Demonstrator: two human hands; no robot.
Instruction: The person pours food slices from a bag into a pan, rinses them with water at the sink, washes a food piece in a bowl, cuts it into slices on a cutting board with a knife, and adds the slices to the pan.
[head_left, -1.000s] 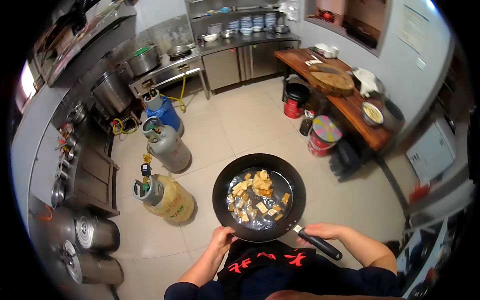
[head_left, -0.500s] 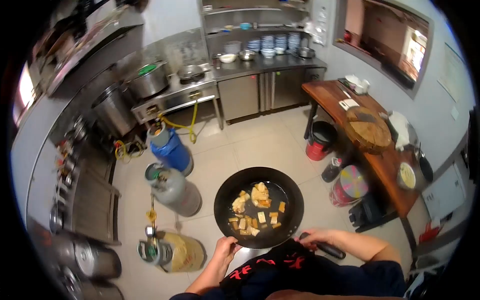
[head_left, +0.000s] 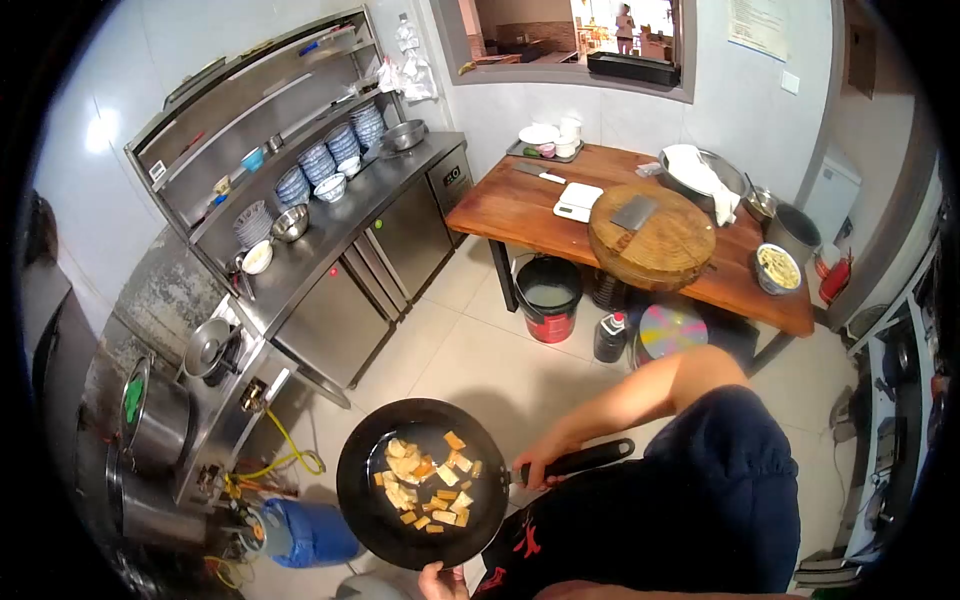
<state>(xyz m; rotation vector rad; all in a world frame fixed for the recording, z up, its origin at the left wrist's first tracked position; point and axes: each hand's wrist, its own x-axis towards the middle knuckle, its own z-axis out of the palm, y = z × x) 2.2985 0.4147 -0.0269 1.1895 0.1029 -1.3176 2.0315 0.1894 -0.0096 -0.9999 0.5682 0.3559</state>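
Pale floor tiles (head_left: 455, 338) lie below the frying pan (head_left: 358, 520) before me, my right hand (head_left: 543, 460) clamped on its handle (head_left: 592, 457), my left hand (head_left: 444, 583) pinching the rim. Rigid, probably heavy, it suits both grips; its loose pieces (head_left: 447, 475) could slide.

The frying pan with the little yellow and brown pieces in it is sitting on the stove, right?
Not quite: the frying pan isn't on the stove. The head view shows it held up in both hands: the right hand grips its handle and the left hand is at its rim. The little yellow and brown pieces are in it, as you said.
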